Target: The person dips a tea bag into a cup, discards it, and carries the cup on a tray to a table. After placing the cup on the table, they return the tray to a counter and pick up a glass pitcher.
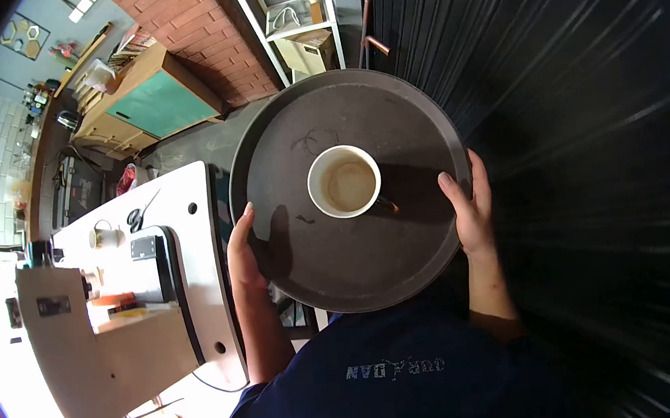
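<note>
A round dark brown serving tray [334, 278] is held level in front of my body. My left hand [243, 255] grips its left rim, thumb over the edge and the other fingers hidden underneath. On the opposite rim, my right hand [474, 207] holds on with its thumb on top and fingers around the outside. Near the tray's middle stands an upright white mug [344, 182], its inside stained with a light brown residue. The mug's dark handle points to the lower right, and neither hand touches it. Dark marks show on the tray's surface.
At my left is a white table [209, 296] with a sewing machine [122, 354], scissors [140, 215] and another mug [103, 236]. Ahead stand a green-doored cabinet [165, 103], a brick pillar [189, 28] and a white shelf [300, 29]. A black ridged wall [585, 101] runs along my right.
</note>
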Tool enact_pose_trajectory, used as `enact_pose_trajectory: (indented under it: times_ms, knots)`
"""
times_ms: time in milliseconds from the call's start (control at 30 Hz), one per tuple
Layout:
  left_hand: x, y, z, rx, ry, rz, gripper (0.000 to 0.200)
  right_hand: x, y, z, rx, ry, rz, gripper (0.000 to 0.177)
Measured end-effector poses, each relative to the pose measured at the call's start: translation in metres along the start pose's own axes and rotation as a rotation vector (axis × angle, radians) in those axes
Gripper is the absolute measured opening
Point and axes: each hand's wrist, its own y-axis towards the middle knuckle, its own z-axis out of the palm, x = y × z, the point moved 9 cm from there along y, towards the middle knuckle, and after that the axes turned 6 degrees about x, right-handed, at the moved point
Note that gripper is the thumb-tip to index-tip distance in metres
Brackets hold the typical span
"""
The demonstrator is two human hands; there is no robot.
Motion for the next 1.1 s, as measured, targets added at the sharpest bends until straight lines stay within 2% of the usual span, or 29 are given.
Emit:
enact_pose_trajectory:
  times_ms: [200, 267, 333, 533, 600, 867, 967, 1100]
  knots:
    - [-0.006, 0.075, 0.004, 0.003, 0.004, -0.022, 0.043, -0.02, 0.058, -0.002, -0.062, -0.047, 0.04, 0.059]
    - [-0.018, 0.099, -0.005, -0.115, 0.052, 0.001, 0.043, -0.022, 0.086, 0.007, -0.05, -0.044, 0.043, 0.061]
    - [-0.03, 0.126, -0.007, -0.073, 0.019, -0.013, 0.043, -0.023, 0.111, 0.018, -0.044, -0.057, 0.036, 0.062]
    - [-0.073, 0.179, -0.011, -0.055, -0.049, 0.027, 0.042, -0.018, 0.183, 0.064, 0.044, -0.059, -0.024, 0.061]
    - [-0.081, 0.195, -0.015, 0.014, -0.03, -0.008, 0.045, -0.022, 0.205, 0.076, 0.062, -0.052, -0.017, 0.061]
    - [-0.113, 0.242, -0.016, -0.041, -0.05, 0.083, 0.043, -0.035, 0.287, 0.109, 0.13, 0.0, 0.036, 0.059]
    - [-0.121, 0.264, -0.018, -0.1, -0.041, 0.095, 0.041, -0.033, 0.329, 0.12, 0.232, 0.014, -0.045, 0.054]
    - [-0.139, 0.29, 0.001, -0.155, -0.096, 0.166, 0.039, -0.035, 0.384, 0.126, 0.255, 0.017, -0.056, 0.052]
